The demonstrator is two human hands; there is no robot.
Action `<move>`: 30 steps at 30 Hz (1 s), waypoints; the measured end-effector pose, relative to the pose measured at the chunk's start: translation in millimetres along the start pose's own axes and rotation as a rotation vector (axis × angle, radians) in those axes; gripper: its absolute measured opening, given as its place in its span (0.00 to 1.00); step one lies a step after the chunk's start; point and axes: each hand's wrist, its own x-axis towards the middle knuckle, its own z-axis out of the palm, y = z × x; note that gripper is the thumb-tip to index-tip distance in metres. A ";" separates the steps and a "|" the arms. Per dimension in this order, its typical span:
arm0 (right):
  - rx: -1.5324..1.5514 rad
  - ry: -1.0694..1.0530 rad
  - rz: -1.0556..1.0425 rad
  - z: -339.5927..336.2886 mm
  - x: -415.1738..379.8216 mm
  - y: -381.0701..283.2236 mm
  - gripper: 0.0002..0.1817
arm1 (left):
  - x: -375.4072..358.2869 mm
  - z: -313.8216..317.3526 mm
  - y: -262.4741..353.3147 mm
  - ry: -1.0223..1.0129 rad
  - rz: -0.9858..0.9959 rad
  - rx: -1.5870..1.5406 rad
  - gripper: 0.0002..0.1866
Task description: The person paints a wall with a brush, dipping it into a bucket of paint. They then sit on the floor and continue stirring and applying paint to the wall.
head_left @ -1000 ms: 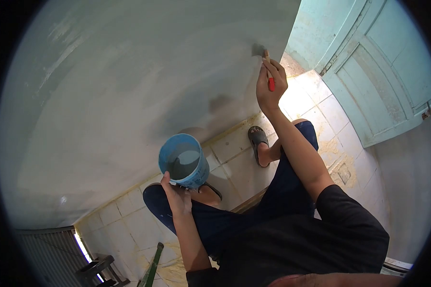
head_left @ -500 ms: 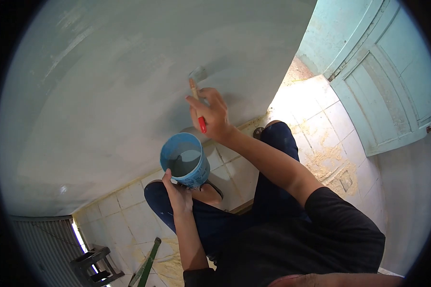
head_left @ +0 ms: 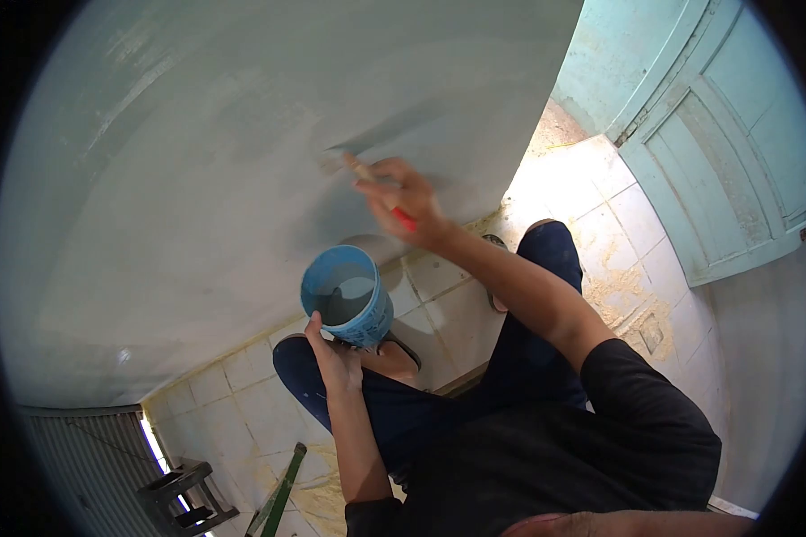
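Observation:
My right hand (head_left: 405, 201) grips a paintbrush (head_left: 364, 172) with a wooden handle and a red end. Its bristles, blurred by motion, are at the grey wall (head_left: 215, 206), where darker, wet-looking streaks show. Below, my left hand (head_left: 333, 358) holds a blue plastic bucket (head_left: 383, 315) by its side and underside, with the thumb at the rim. Grey liquid (head_left: 342, 309) lies inside the bucket, which is tilted a little so its opening faces me.
White floor tiles (head_left: 457, 318) with yellowish stains run along the wall's foot. A pale blue door (head_left: 716, 179) stands at the right. At the lower left are a dark stool (head_left: 184, 497), a green bar (head_left: 282, 492) and a corrugated panel (head_left: 90, 465).
My right hand has shifted slightly right, and the paintbrush now leans further left, its bristles lower and farther left on the wall. The bucket stays almost in place in my left hand.

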 end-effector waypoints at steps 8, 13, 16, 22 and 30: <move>-0.501 0.400 0.246 -103.3 10.9 47.8 0.11 | -11.3 13.6 7.2 0.003 -0.014 -0.007 0.51; -0.642 0.537 0.287 -104.9 27.7 38.5 0.14 | -5.6 3.9 3.3 -0.004 -0.023 -0.046 0.52; -0.557 0.426 0.178 -59.3 26.5 24.8 0.16 | -5.9 1.7 3.4 0.019 -0.039 -0.027 0.52; -0.301 0.285 0.027 11.2 40.3 -28.3 0.22 | -14.9 6.0 9.3 -0.009 -0.022 -0.047 0.49; 0.102 0.042 -0.014 81.2 41.8 -71.7 0.22 | -13.0 8.2 8.9 -0.024 -0.076 -0.067 0.47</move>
